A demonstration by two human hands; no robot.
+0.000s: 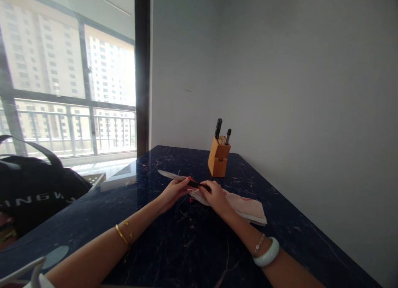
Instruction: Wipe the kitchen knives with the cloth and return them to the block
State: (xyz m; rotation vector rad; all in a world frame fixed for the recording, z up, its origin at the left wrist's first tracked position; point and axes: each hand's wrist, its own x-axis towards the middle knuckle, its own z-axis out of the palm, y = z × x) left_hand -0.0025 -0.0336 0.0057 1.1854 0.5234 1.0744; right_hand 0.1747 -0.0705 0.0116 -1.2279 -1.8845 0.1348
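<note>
A kitchen knife (170,175) with a pale blade and black handle is held level above the dark table, its tip pointing left. My right hand (215,195) is closed round the handle's end. Close to where blade meets handle, my left hand (174,191) pinches the knife between thumb and fingers. Beneath and beside my right hand lies a folded pinkish-white cloth (248,207), partly hidden by that hand. Behind the hands stands a wooden knife block (218,159), upright, with a black-handled knife (218,128) and a second dark-handled tool (228,136) in it.
The dark blue marbled table (192,255) runs back to a grey wall (295,93). A black bag (34,188) is at the left, near a large window (68,72). A white curved object (27,271) shows at the lower left corner.
</note>
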